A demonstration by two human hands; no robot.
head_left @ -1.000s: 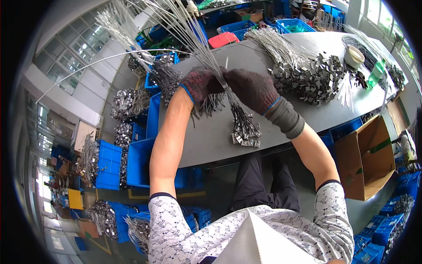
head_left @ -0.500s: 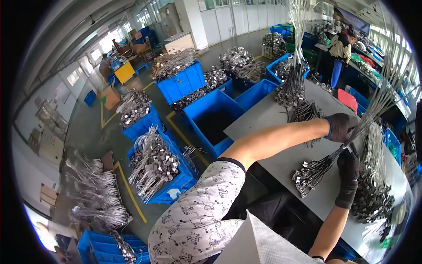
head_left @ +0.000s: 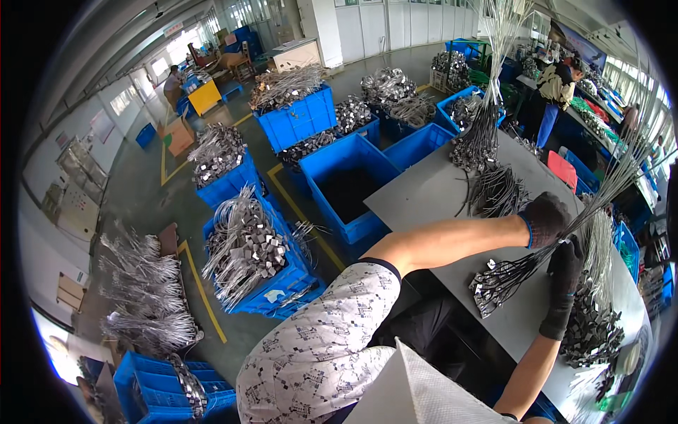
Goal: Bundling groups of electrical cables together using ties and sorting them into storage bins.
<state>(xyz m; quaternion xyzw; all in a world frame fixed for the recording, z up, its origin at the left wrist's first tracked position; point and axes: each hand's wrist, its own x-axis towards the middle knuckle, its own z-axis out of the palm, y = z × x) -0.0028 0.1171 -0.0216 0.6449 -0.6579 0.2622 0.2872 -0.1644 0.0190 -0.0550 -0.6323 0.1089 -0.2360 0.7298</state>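
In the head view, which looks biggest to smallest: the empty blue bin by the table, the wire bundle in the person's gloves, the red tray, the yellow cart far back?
1. Empty blue bin.
2. Wire bundle held by the left hand and right hand.
3 and 4. Red tray and yellow cart look alike; the cart stands much farther off, so no ranking.

At the right of the frame, the grey bench [head_left: 431, 194] has bare surface at its left corner, where a hand could pass. Further right the way is blocked: a bundle of wire ties [head_left: 505, 279] lies across the bench, a heap of metal pieces [head_left: 590, 332] sits just right of it, and dark wire loops [head_left: 498, 191] lie above. The open blue bin [head_left: 349, 194] stands just beside the bench edge.
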